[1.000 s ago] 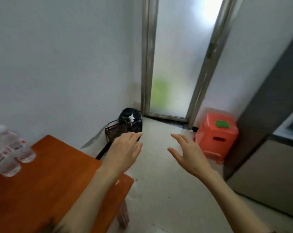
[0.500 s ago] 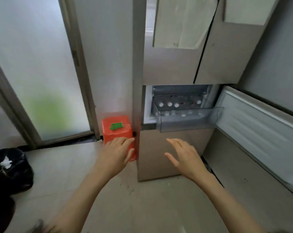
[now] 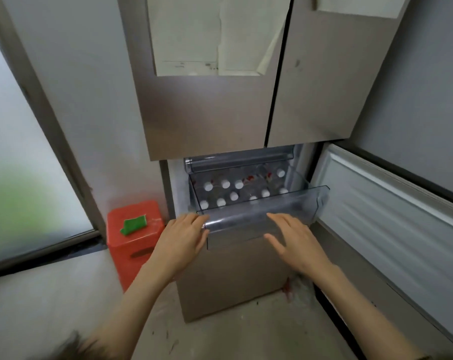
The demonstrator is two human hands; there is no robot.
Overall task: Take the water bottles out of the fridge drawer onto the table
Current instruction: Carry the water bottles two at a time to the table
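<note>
- The water bottles [image 3: 235, 196] stand upright in the fridge drawer [image 3: 259, 216]; we can see mostly their white caps, in two rough rows, one nearer the drawer's front edge and one toward its back. We count about eleven caps, though those at the back right corner are hard to tell through the frosted plastic.
- The drawer is clear plastic and stands pulled out from the fridge [image 3: 207, 113], with its front wall toward us.
- Our left hand [image 3: 183, 237] is at the drawer's front left corner, fingers loosely spread and holding nothing; the fingertips seem to touch or nearly touch the front wall, and we cannot tell which.
- Our right hand [image 3: 295, 242] hovers before the middle of the front wall, fingers wide apart, also empty.
- We judge that we are in the reach for bottles: none is gripped yet, and many are left in the drawer.
- The next move, as we see it, calls for lifting both hands over the front edge, closing each around a bottle below its cap, and drawing it straight up clear of its neighbours and the shelf [image 3: 241, 159] above.
- The open fridge door [image 3: 389, 203] hangs at the right, and an orange stool [image 3: 134, 240] sits on the floor just left of the fridge.
- The table is out of view.
</note>
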